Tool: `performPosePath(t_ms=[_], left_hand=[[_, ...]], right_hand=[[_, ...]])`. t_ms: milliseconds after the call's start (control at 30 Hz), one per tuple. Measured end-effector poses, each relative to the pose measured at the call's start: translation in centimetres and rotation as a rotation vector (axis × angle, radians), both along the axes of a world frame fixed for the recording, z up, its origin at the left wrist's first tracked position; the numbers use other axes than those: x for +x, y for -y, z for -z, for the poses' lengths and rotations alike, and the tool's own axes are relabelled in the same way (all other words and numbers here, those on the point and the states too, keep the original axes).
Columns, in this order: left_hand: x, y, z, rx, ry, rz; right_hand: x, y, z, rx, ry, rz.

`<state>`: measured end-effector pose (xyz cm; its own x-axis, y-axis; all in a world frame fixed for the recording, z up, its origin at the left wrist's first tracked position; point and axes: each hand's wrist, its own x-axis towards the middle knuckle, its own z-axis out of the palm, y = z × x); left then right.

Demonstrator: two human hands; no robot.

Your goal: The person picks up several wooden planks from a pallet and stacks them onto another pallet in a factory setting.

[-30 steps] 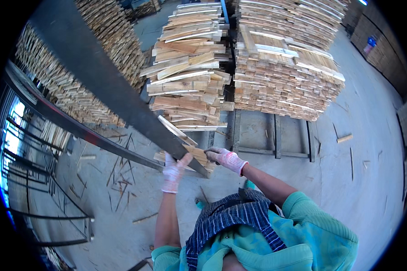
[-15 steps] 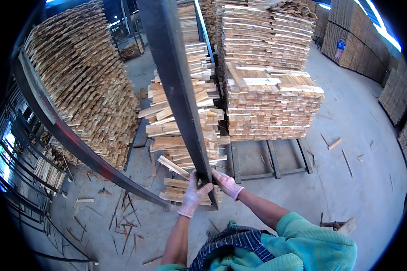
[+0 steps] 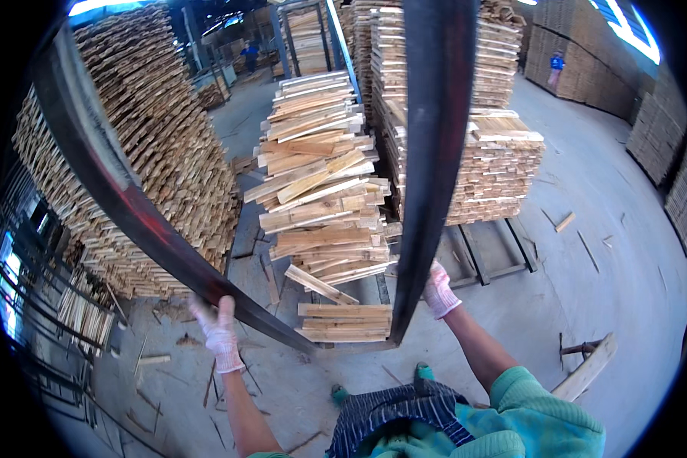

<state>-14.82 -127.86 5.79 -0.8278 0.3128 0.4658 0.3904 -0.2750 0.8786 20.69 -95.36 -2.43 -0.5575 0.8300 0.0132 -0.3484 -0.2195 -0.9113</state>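
Observation:
Two dark metal posts rise from a low frame in front of me. My right hand [image 3: 439, 291], in a pale knitted glove, is at the lower right side of the right-hand post [image 3: 433, 153]; its fingers go behind the metal. My left hand [image 3: 217, 328], gloved alike, is beside the lower part of the left-hand post [image 3: 141, 217], thumb and fingers apart and slightly blurred. Whether it touches the post I cannot tell. Between the posts lies a short row of wooden boards [image 3: 345, 324], with one slanted board [image 3: 320, 284] just beyond.
A loose heap of boards [image 3: 324, 206] stands ahead, with tall board stacks [image 3: 149, 153] at left and a lower stack [image 3: 504, 168] at right. Wood scraps [image 3: 564, 222] litter the concrete floor. A plank [image 3: 588, 370] lies near my right arm. Distant people [image 3: 557, 65] are at the back.
My left hand has left the right-hand post and moved left to the other post. My right hand and the right-hand post have shifted right, widening the gap between the posts.

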Motion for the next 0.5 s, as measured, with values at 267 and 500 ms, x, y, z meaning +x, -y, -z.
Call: performPosePath(t_ms=[267, 500], left_hand=[[-6.3, -0.8, 4.8, -0.249, 0.232, 0.244], [-5.6, -1.2, 4.5, -0.396, -0.092, 0.226]], right_hand=[[1.1, 0.6, -0.1, 0.103, -0.062, 0.246], [1.5, 3.4, -1.9, 0.15, -0.058, 0.399]])
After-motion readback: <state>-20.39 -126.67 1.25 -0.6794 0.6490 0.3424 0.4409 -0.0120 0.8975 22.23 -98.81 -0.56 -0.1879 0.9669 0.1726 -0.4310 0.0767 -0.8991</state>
